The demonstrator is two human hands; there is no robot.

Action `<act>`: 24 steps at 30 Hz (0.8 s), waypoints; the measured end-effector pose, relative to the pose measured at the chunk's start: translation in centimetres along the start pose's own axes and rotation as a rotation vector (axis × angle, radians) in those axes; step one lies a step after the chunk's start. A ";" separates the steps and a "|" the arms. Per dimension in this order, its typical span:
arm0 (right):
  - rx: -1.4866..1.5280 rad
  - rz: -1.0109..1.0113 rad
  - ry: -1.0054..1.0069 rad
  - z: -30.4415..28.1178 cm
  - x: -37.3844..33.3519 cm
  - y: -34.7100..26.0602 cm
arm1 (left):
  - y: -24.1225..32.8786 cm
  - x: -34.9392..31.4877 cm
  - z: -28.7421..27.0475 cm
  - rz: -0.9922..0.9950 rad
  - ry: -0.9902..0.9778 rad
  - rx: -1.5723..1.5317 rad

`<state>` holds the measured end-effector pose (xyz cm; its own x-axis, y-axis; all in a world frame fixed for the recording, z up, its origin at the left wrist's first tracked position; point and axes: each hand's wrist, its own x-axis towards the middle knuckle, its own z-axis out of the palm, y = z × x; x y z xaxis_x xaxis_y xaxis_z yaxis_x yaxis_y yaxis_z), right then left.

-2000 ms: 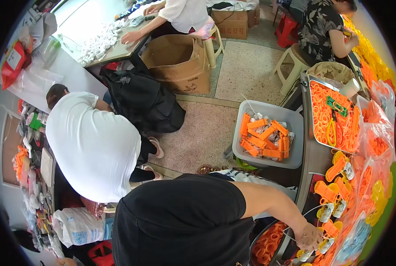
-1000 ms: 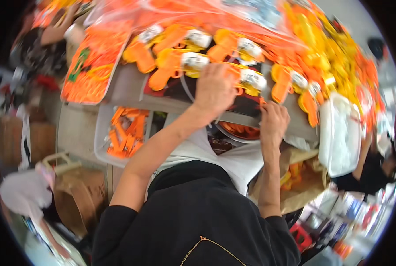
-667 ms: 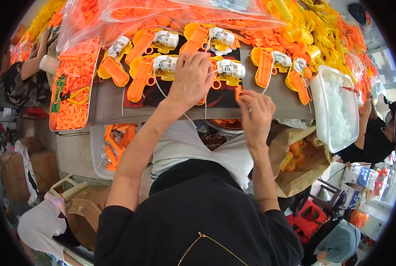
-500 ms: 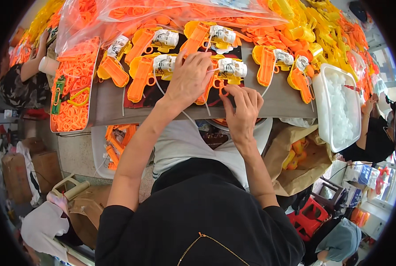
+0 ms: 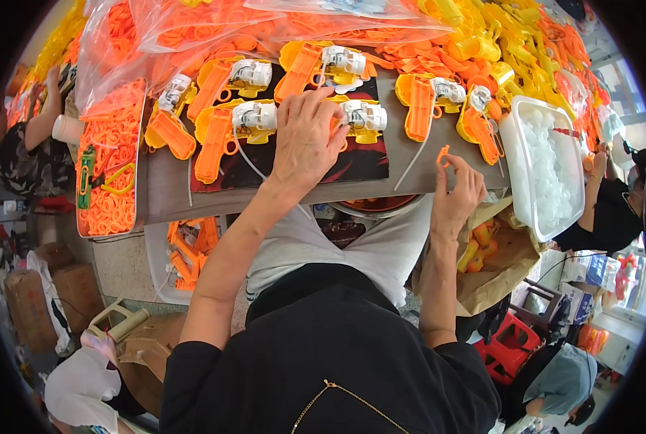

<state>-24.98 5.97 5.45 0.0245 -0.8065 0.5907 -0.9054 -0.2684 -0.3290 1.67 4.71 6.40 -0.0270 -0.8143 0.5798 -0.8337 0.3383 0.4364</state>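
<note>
Several half-assembled toy guns, yellow shells with orange grips and white motor units, lie on the table. My left hand (image 5: 305, 145) is closed over the near middle toy gun (image 5: 366, 117), covering most of its orange grip. Away to the right, just above the table's front edge, my right hand (image 5: 459, 189) pinches a small orange trigger (image 5: 443, 155) by its lower end. Right of my left hand, another toy gun (image 5: 417, 108) lies on the table with a pale tube hanging from it.
At the left stands a tray (image 5: 143, 137) of orange triggers, with a green tool (image 5: 86, 177) on them. A white tub (image 5: 511, 155) of clear parts stands at the right. Orange and yellow parts heap along the back. A paper bag (image 5: 507, 278) sits below; other people work at both sides.
My right hand has drawn back rightward from the middle toy gun, and an orange trigger now shows in its fingertips. My left hand stays on the toy gun. The whole view has shifted slightly.
</note>
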 end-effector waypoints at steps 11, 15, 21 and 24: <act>0.429 -0.263 -0.195 2.7 5.7 -5.1 | 0.8 1.4 1.3 -0.104 0.009 0.120; 0.440 -0.418 -0.361 5.4 6.0 -5.0 | 1.0 1.5 1.7 -0.116 0.045 0.113; 0.315 -0.458 -0.233 6.0 5.2 -5.9 | 2.1 1.6 2.2 -0.196 0.083 0.020; 0.313 -0.448 -0.197 6.2 5.0 -5.9 | 3.0 1.1 1.9 -0.150 0.071 0.049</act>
<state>-16.93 0.20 5.78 0.4817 -0.6529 0.5845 -0.6206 -0.7251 -0.2985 -1.91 3.93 6.97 0.1371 -0.8181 0.5585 -0.8513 0.1910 0.4886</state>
